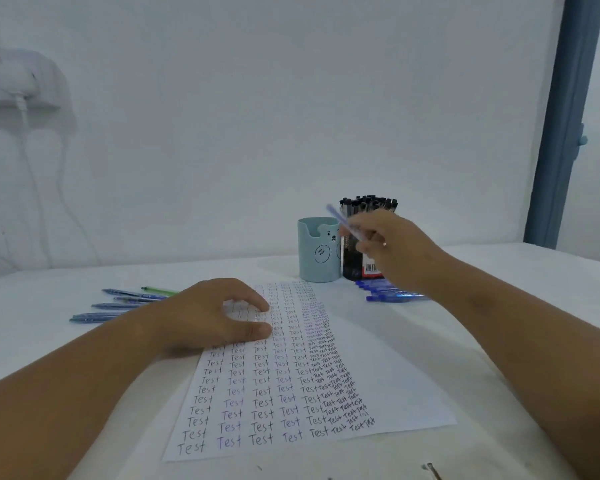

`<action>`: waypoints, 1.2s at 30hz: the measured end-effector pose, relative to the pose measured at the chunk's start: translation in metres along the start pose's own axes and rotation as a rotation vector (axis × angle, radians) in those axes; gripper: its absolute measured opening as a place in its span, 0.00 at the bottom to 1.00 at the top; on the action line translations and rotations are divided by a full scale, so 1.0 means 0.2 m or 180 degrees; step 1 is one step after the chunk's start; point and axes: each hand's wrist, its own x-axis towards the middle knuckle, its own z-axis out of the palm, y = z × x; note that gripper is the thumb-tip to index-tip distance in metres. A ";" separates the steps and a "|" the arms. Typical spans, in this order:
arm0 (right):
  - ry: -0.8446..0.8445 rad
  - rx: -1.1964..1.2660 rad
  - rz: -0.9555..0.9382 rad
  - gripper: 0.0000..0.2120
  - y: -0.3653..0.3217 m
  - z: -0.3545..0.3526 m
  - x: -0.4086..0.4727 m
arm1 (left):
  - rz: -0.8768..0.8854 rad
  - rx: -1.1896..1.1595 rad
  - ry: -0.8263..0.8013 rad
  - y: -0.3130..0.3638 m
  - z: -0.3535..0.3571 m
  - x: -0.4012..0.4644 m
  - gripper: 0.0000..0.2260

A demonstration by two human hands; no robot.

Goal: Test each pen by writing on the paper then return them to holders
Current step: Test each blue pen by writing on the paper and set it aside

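A white paper (388,382) covered in rows of the word "Test" lies on the table in front of me. My left hand (215,313) rests on its upper left part, fingers spread and bent. My right hand (388,247) is raised beside the holders and pinches a blue pen (342,220), which looks blurred and points up to the left. The light blue bear holder (317,251) stands behind the paper. Right of it is a dark holder (368,204) packed with several black-capped pens, partly hidden by my right hand.
Several blue pens and one green pen (125,303) lie on the table left of the paper. More blue pens (392,292) lie right of the holders, under my right forearm. A white wall rises behind the table. A small metal object (430,469) sits at the near edge.
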 end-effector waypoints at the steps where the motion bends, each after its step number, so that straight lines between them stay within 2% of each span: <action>1: -0.0165 -0.0335 -0.0043 0.13 0.02 -0.03 0.00 | -0.0004 0.0015 -0.0004 0.00 0.00 0.00 0.31; 5: -0.0914 -0.1151 0.0248 0.17 0.05 -0.10 0.00 | 0.0005 0.0037 -0.0013 -0.01 0.00 0.02 0.34; 8: -0.1422 -0.1346 0.0593 0.13 0.05 -0.14 -0.02 | 0.0022 0.0025 -0.0047 -0.02 0.00 0.03 0.34; 11: -0.1704 -0.1711 0.0808 0.11 0.05 -0.14 -0.03 | 0.0021 0.0011 -0.0079 -0.02 0.00 0.04 0.33; 19: -0.1583 -0.1919 0.0741 0.18 0.07 -0.12 -0.02 | -0.0018 0.0024 -0.0064 -0.01 0.00 0.04 0.27; 23: -0.1473 -0.1754 0.0445 0.19 0.04 -0.09 -0.04 | -0.0070 0.0014 -0.0046 0.00 0.00 0.04 0.26; 30: -0.1226 -0.0971 -0.0573 0.06 -0.12 0.15 -0.07 | -0.0096 0.0064 -0.0074 0.02 -0.01 0.03 0.28; 33: -0.1301 -0.0843 -0.0797 0.08 -0.16 0.25 -0.10 | -0.0103 0.0151 -0.0059 0.03 -0.02 0.02 0.23; 36: -0.1365 -0.0811 -0.0869 0.11 -0.17 0.31 -0.12 | 0.0005 0.0099 0.0411 0.02 -0.07 0.01 0.11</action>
